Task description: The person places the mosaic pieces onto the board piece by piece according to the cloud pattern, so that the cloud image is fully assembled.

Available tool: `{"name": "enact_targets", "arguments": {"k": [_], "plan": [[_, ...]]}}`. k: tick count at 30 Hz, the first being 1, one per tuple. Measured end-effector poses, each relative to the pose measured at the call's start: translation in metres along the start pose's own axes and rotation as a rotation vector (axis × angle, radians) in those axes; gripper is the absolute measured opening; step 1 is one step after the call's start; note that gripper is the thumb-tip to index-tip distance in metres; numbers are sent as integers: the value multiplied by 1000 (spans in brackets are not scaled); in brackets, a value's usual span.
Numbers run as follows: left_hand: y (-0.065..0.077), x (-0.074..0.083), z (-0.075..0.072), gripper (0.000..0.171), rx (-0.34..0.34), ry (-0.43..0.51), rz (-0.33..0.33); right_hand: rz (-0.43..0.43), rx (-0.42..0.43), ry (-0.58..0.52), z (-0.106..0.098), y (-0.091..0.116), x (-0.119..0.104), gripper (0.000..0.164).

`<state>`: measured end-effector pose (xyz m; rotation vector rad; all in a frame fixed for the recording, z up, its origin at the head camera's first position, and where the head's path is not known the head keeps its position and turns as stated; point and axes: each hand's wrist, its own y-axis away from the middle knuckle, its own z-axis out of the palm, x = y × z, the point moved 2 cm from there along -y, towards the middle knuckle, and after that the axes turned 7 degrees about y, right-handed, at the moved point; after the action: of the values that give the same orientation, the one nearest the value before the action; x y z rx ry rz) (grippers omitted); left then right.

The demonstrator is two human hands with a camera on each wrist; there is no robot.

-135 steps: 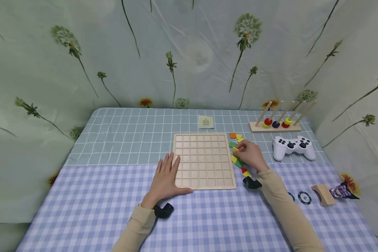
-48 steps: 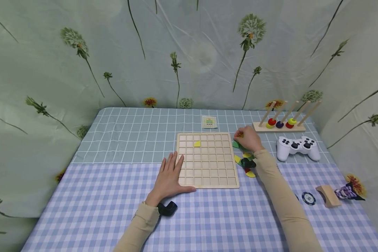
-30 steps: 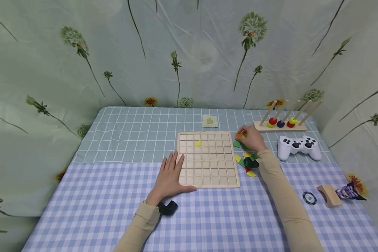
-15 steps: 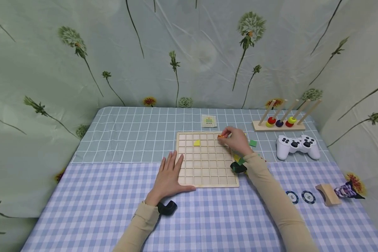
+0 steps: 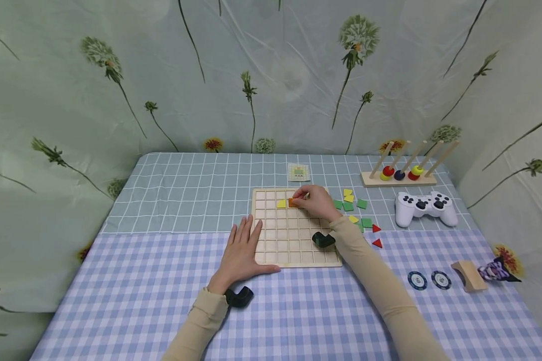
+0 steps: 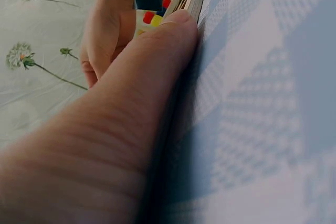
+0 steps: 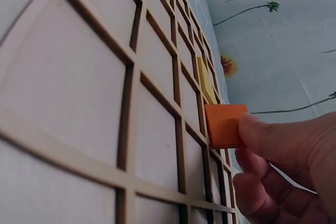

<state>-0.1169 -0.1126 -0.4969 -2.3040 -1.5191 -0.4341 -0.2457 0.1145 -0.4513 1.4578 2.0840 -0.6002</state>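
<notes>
Left hand (image 5: 240, 248) lay flat on checked cloth of table (image 5: 117, 301), fingers (image 5: 248, 231) spread, touching near-left edge of wooden grid board (image 5: 293, 240). Right hand (image 5: 315, 200) over board's far rows, fingers (image 7: 273, 140) pinching flat orange square (image 5: 292, 202) just above a cell, beside yellow piece (image 5: 281, 203) seated in its cell. Loose green, yellow, red pieces (image 5: 359, 215) lay right of board.

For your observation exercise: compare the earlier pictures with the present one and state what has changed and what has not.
The right hand took an orange tile from the loose pieces and carried it left over the wooden grid board, beside the yellow tile placed there earlier. The left hand stayed flat at the board's left edge; the white controller and peg stand are unmoved.
</notes>
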Motion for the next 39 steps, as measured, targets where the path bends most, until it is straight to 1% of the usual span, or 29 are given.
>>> {"name": "enact_targets", "arguments": {"k": [6,12,14,18,21,25,28,34,36,39], "plan": [[0,0,0,125,22,-12,16,37,-24,78,5,-2,-4,13],[1,0,0,124,36,-7,20,18,-21,209,6,-1,-8,14],[1,0,0,124,38,-7,21,11,-16,235,7,-1,-8,14],[1,0,0,124,47,-7,26,0,0,242,6,2,-7,14],[1,-1,0,124,43,-2,24,-12,16,204,3,4,-3,15],[0,-1,0,124,33,9,24,16,46,146,-10,10,10,17],[0,0,0,124,31,6,25,71,89,136,-25,16,23,19],[0,0,-1,123,15,1,17,169,207,214,-56,31,51,25],[1,0,-1,123,9,-1,13,210,225,241,-64,35,60,27],[1,0,-1,123,10,-1,11,269,227,274,-73,40,71,30]]}}
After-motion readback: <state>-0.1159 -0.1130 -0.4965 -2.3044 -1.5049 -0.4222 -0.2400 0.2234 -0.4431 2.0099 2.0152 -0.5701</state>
